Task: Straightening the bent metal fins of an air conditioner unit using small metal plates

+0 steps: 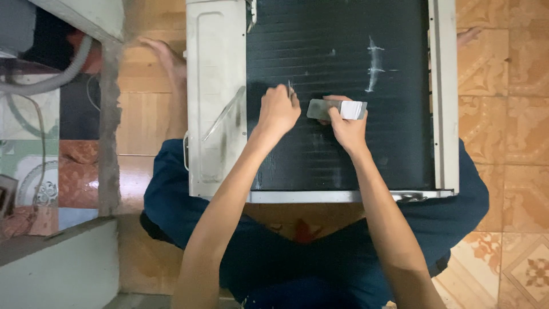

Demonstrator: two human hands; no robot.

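Left hand (278, 110) fisted around a thin metal tool (289, 87), right hand (347, 127) pinching a small grey rectangular block (336, 109), both near the middle of the white-framed unit's black finned panel (343, 51).

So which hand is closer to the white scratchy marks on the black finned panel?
Right. The right hand, holding a small grey-and-white block, sits just below-left of the white scratch marks. The left hand is farther left on the black finned panel.
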